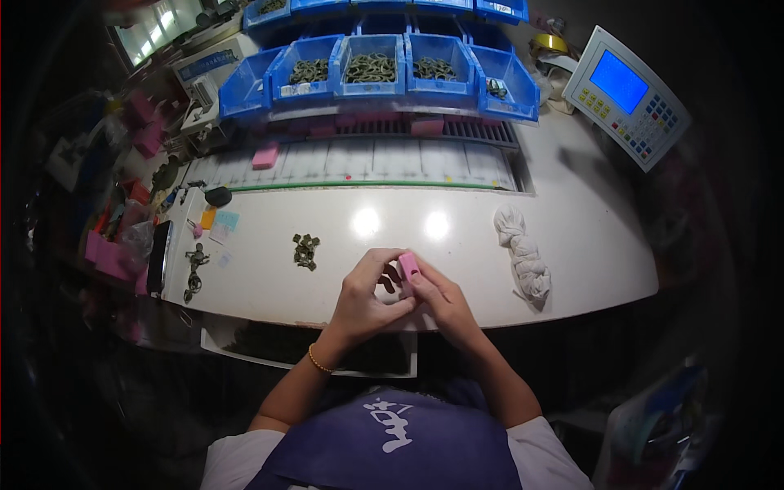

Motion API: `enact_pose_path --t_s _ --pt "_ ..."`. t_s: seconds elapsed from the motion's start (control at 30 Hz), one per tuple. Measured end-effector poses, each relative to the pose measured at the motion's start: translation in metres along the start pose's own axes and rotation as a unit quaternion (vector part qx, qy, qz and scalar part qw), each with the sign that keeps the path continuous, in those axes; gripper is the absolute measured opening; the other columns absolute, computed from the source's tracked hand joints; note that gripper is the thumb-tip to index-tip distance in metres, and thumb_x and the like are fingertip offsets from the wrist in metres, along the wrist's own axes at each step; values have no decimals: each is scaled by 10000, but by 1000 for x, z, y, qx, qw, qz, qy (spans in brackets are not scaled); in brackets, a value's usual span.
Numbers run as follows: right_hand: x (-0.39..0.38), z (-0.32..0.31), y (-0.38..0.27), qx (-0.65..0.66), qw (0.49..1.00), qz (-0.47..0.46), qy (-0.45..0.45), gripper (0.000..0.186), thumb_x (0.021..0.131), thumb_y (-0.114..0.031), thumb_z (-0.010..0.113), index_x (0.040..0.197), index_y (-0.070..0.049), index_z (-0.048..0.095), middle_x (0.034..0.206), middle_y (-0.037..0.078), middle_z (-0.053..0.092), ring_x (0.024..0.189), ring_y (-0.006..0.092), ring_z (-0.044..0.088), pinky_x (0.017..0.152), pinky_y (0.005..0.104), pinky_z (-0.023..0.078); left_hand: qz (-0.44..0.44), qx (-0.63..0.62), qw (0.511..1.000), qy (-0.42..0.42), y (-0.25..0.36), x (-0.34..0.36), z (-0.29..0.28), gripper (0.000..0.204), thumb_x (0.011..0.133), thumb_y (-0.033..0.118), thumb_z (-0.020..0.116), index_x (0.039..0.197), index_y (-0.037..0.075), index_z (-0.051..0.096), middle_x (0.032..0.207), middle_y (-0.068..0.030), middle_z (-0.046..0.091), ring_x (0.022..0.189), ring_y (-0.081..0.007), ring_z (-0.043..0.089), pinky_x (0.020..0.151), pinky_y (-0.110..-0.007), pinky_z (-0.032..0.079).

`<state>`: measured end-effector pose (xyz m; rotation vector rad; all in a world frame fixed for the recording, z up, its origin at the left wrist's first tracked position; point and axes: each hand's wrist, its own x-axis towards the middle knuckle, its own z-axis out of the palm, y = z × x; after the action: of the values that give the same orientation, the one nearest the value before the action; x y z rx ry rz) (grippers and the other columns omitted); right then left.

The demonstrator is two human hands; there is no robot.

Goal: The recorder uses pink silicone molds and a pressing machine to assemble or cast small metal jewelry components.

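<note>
Just above the table's front edge, a small pink block [409, 265] with a dark notch in its side is between my two hands. My right hand [447, 299] is closed on it, the thumb pressed against its lower part. My left hand [366, 296] curls round from the other side, its fingertips reaching the block's top and its thumb meeting the lower end. Some left fingertips are hidden behind the block. To the left of my hands lies a small pile of dark olive-green metal-looking pieces [306, 251] on the white table [441, 204].
Blue bins [371, 69], several holding greenish ring-like pieces, line the back. Another pink block [265, 157] rests on a marked strip. A twisted white cloth [523, 253] lies at right, below a keypad device with a blue screen [625, 94]. An open drawer [310, 347] sits under the table edge.
</note>
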<state>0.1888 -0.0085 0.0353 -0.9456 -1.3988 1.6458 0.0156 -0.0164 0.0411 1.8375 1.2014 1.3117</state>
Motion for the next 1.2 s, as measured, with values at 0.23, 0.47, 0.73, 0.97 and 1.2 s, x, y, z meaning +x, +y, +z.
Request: enact_pose_path --t_s 0.23,0.47,0.73,0.97,1.2 --pt "-9 15 14 -6 998 -50 36 551 1062 -308 342 1466 61 411 1239 197 629 1032 213 639 913 325 506 26 49 998 14 -4 -16 17 567 688 34 802 1207 6 574 1028 -141 622 833 -241 673 752 -341 569" --pt "-10 12 12 -45 996 -40 67 531 1057 -291 296 1367 65 538 1093 180 695 1019 198 645 882 315 515 47 47 997 27 -4 -20 18 567 693 36 814 1212 5 588 1017 -137 638 848 -249 677 765 -341 569" --pt "0 -2 23 -234 956 -108 138 416 1020 -224 451 1337 20 568 1002 178 627 958 268 600 878 364 494 -48 -36 998 11 -8 -17 6 469 769 23 766 1202 -4 587 1066 -102 625 923 -181 673 820 -294 578" --pt "-6 -21 20 -371 885 -211 187 375 978 -103 570 1339 -5 542 1075 187 526 969 310 574 813 373 494 -222 -203 954 -8 -27 -10 -14 428 751 -68 661 1158 -17 539 1070 -80 578 931 -123 628 819 -253 547" --pt "9 -13 -9 -160 973 77 148 254 1053 -192 479 1226 -45 593 783 164 622 709 214 643 670 331 512 -215 -328 919 33 -17 -33 17 524 765 -45 792 1116 56 417 1028 -78 537 972 -121 600 855 -254 533"
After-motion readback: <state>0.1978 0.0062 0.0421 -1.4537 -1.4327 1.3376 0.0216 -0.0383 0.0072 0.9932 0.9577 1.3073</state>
